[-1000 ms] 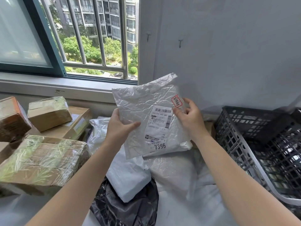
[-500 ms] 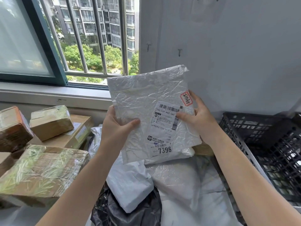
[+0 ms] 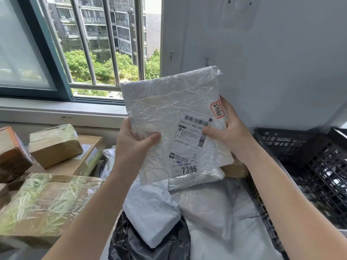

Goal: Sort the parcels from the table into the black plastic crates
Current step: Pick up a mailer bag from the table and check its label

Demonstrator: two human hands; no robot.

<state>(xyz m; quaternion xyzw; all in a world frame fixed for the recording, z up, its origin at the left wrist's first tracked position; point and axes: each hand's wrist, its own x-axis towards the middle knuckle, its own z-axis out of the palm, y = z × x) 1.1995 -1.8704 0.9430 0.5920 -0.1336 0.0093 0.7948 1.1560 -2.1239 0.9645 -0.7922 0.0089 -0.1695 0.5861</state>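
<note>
Both hands, left (image 3: 134, 145) and right (image 3: 228, 132), hold a crinkled white parcel (image 3: 169, 113) upright above the pile.

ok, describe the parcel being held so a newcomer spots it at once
Right of the barred window, before the wall, the left hand and right hand hold up a crinkled white mailer. Unlike the parcels piled below, its label reads 7396, with a red-bordered sticker.

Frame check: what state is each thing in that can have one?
White mailer: held up above the pile, label toward camera.
Left hand: grips the mailer's left edge.
Right hand: grips its right edge.
Black crate: no parcel visible inside.
Window: slid open.
Small cardboard box: taped shut.
</note>
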